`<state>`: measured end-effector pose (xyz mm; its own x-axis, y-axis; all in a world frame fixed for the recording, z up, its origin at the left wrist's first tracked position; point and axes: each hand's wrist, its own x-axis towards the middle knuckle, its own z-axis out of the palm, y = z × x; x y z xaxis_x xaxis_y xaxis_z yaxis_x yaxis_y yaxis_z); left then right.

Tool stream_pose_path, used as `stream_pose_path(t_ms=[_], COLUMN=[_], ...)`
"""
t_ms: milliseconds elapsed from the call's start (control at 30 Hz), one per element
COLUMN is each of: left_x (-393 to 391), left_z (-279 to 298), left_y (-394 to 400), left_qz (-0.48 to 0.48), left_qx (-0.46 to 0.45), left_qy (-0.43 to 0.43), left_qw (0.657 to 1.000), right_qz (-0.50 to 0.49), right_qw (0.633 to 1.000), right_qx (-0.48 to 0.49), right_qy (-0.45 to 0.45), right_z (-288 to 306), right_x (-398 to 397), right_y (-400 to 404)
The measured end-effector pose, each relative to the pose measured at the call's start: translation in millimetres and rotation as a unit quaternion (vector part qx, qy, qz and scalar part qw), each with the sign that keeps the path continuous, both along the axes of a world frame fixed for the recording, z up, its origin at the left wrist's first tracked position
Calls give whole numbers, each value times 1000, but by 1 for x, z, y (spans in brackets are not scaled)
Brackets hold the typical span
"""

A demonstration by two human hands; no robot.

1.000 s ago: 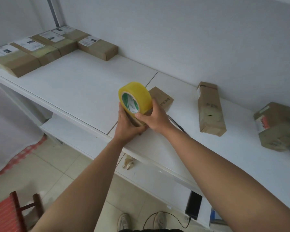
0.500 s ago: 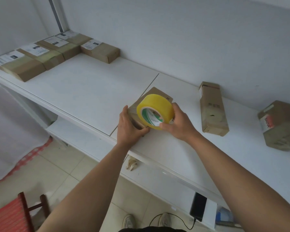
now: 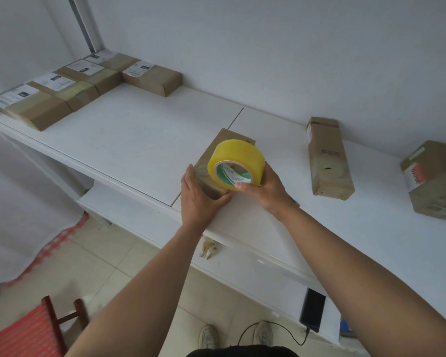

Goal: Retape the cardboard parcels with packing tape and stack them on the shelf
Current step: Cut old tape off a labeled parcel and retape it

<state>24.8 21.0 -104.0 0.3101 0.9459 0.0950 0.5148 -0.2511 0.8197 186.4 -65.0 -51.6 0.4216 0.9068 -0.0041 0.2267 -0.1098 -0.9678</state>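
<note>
white shelf (image 3: 139, 140); left hand (image 3: 198, 199) grips small parcel (image 3: 216, 161); right hand (image 3: 265, 189), at 3 o'clock, fingers clamped on yellow tape roll (image 3: 236, 163).

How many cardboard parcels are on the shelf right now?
8: five at far left, one under the tape roll, two at right. More may sit off-frame.

Nothing reads clearly — the white labels (image 3: 139, 69) on the boxes (image 3: 152, 77), the tape roll's (image 3: 236, 163) green core print and the red-lettered sticker (image 3: 416, 176) are all too blurred.
</note>
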Motion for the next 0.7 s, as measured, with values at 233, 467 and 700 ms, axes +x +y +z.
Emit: stream_pose_path(t_ms=[233,467,700], left_x=[2,3,-1], left_z=[2,1,2], left_y=[0,-4,-6], left_qz=[23,31,21], left_qx=[-12,8,23], left_qy=[-15,-15,-1], left_qw=[1000,999,1000], right_qz=[-45,-72,-54], right_qw=[993,986,980], right_qx=[-23,-20,-38], right_qy=[-107,-146,-187], right_z=[27,34,33], right_x=[2,12,6], right_y=[-16,-44,-47])
